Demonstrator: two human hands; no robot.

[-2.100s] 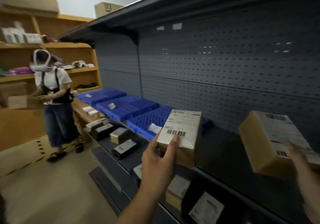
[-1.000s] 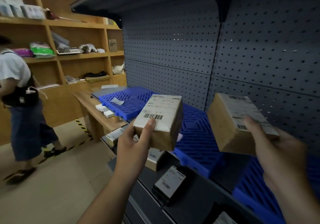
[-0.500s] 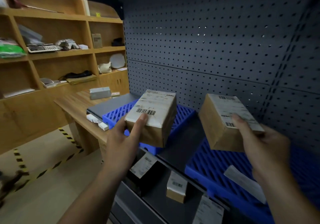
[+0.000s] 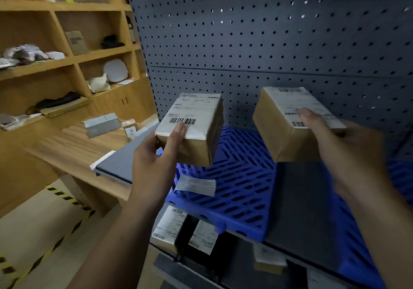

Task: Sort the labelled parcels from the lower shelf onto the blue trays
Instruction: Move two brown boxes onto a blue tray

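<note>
Dark pegboard (image 4: 268,43) is backing the shelf; left hand (image 4: 154,161) is clasping a labelled parcel (image 4: 192,130), right hand (image 4: 348,150) another parcel (image 4: 290,123), blue tray (image 4: 237,199) lying directly below the nearer left.

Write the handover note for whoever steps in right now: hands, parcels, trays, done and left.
Left hand: grips a brown labelled parcel, thumb on the barcode, held above the blue tray.
Right hand: grips a second labelled parcel, held in the air over the dark gap between that tray and the next blue tray.
Tray: the left one carries only a loose paper slip; no parcel on it.
Done: two parcels picked up, labels facing up.
Left: set both down on trays; more labelled parcels wait on the lower shelf. Label text is too blurred to say which tray each belongs on.
</note>
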